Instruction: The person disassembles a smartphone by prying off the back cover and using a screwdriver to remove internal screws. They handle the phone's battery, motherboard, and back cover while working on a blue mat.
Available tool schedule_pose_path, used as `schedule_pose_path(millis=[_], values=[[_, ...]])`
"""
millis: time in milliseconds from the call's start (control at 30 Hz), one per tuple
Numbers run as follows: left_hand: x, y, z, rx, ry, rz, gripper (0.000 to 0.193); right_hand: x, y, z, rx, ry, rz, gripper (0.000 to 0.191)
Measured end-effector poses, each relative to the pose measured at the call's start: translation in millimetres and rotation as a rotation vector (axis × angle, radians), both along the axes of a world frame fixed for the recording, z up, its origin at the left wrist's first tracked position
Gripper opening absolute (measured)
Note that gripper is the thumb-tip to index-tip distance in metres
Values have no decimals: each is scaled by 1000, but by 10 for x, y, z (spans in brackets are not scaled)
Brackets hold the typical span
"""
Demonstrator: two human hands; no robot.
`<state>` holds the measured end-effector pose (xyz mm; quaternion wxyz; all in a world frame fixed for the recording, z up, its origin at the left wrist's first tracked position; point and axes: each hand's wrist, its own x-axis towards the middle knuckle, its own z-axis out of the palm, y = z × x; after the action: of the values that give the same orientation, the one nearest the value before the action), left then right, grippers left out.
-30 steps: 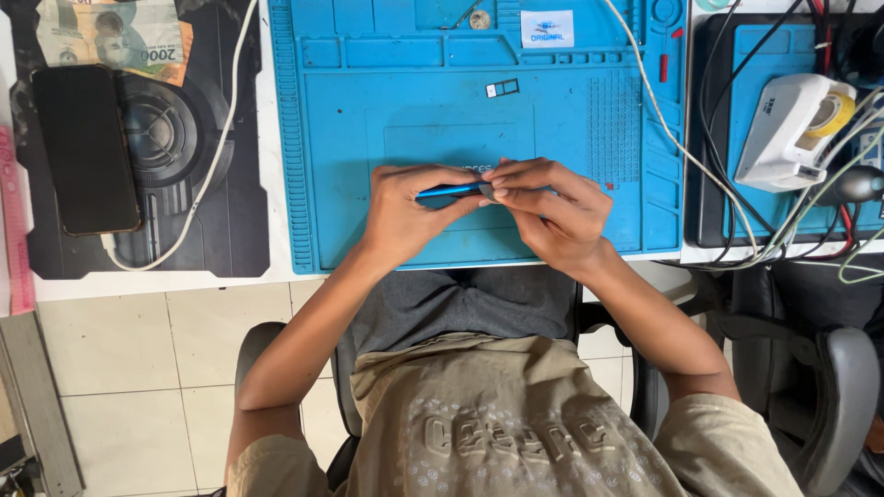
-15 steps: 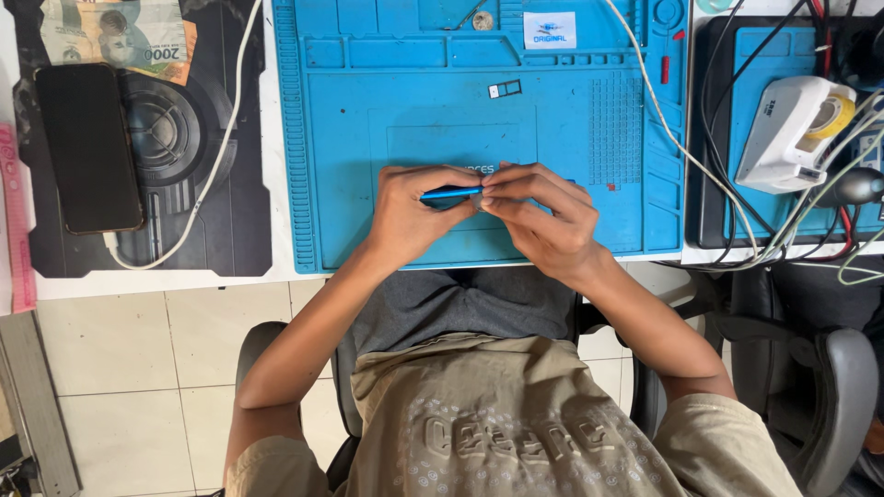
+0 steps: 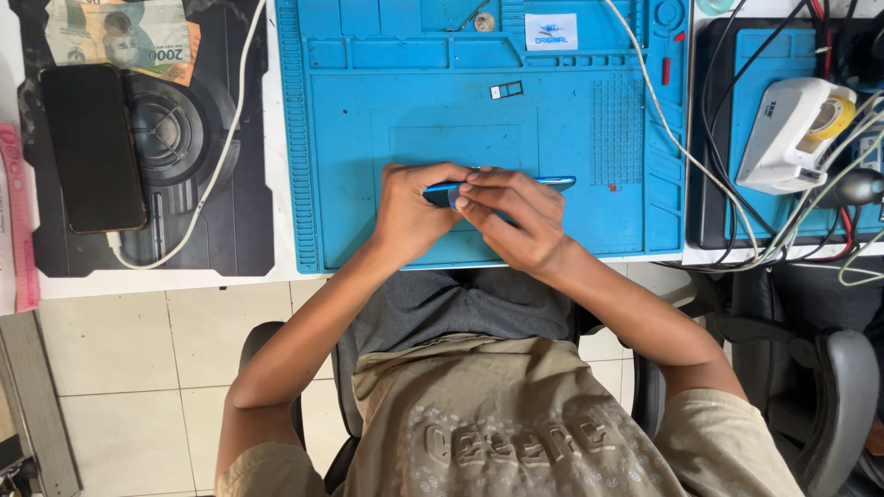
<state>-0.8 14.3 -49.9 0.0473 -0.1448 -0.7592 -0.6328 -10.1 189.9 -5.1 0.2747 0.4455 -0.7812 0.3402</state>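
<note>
The scene is viewed steeply downward from a single head-worn camera, close above the blue work mat (image 3: pixel 368 138) and lap.

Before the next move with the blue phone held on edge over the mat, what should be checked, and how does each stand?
1. Both hands on the blue phone: left hand and right hand grip it: ok.
2. Phone over the blue mat: ok.
3. Small tray part clear of hands: ok.
4. White cable clear of phone: ok.
5. Fingertip grip firm: cannot tell.
</note>
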Motion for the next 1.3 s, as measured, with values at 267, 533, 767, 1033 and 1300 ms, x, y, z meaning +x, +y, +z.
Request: schedule_pose_path(millis=[267,533,767,1033,1300], values=[[-40,-16,43,-83,-15,13,17,55,-45,53,-152,-519,-123,21],[110,-126,206,-3,-65,71,24,17,46,-61,-126,-91,-36,21],[71,37,532,-20,344,36,29,208,85,-251,-338,127,-242,25],[-72,92,785,-56,325,24,28,440,-4,-322,-699,1,-375,15],[-109,48,791,-29,342,-40,22,419,10,-60,-763,-380,-319,16]])
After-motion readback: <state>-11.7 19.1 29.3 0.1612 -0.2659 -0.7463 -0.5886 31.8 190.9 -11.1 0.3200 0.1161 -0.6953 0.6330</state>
